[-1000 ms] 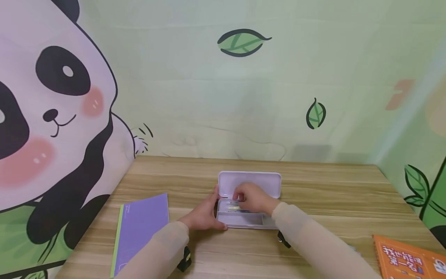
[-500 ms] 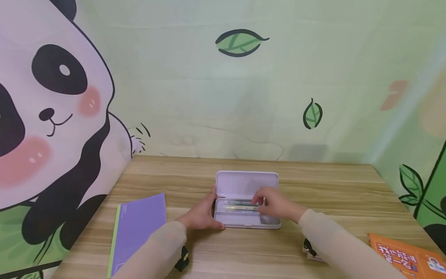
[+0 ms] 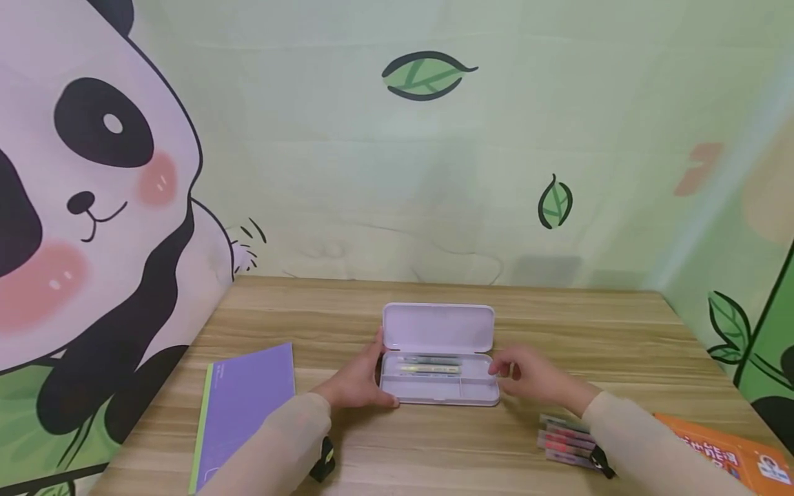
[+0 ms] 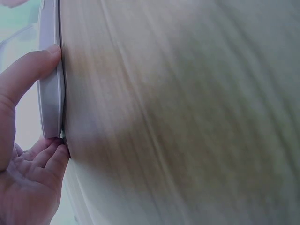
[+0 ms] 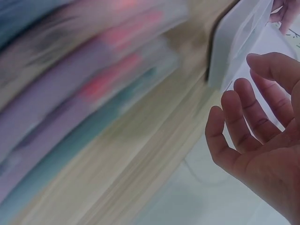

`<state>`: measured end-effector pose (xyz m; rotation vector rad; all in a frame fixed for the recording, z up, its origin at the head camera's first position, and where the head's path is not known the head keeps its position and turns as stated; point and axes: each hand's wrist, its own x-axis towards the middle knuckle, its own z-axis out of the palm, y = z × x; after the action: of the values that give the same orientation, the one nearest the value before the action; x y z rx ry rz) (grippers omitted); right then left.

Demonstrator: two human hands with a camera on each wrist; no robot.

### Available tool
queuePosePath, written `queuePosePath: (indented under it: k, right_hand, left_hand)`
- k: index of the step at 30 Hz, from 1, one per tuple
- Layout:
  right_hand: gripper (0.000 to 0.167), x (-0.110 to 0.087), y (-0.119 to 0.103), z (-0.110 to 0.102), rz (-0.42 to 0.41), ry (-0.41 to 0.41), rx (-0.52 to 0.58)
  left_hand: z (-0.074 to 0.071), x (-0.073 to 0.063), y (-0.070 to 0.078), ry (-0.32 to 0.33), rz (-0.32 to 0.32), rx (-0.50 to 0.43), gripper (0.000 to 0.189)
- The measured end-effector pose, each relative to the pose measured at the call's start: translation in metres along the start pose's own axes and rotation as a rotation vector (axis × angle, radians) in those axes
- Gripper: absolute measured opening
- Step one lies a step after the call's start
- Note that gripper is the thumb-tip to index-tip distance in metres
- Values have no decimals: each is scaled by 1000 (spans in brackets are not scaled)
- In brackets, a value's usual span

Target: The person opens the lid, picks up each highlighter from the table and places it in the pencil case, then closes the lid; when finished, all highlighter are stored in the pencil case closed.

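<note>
A pale lilac pencil case [image 3: 438, 327] lies on the table with its lid raised at the back. Several slim pens [image 3: 429, 369], one of them yellowish, are in its long rear compartment; two smaller compartments run along the front. My left hand [image 3: 358, 383] grips the case's left end: the thumb presses the front corner and the fingers reach round the side, as the left wrist view also shows. Just off the right end hovers my right hand [image 3: 530, 375], fingers loosely bent. The right wrist view shows this right hand [image 5: 267, 126] holding nothing.
Several more pens [image 3: 567, 441], some with red parts, lie side by side at the right, partly under my right sleeve. An orange book [image 3: 744, 455] lies beyond them. To the left is a purple book [image 3: 251, 399] with a green spine. A printed wall stands behind the table.
My right hand has drawn back rightward out of the pencil case, leaving the pens inside uncovered. The left hand keeps its hold. The pens at the right have come into sight.
</note>
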<state>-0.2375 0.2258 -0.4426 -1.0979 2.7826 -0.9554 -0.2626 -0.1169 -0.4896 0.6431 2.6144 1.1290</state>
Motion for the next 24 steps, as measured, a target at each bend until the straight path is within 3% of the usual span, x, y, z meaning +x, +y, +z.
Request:
queuePosePath:
  k: [10, 17, 24]
  right_hand:
    - [19, -42, 10, -12, 31, 17, 2]
    - [20, -61, 16, -17, 25, -10, 5]
    - [19, -74, 19, -22, 77, -54, 17]
  left_hand:
    - [2, 2, -2, 2, -1, 10, 137]
    - [2, 3, -5, -7, -11, 6, 137]
    - [2, 2, -4, -7, -2, 5, 137]
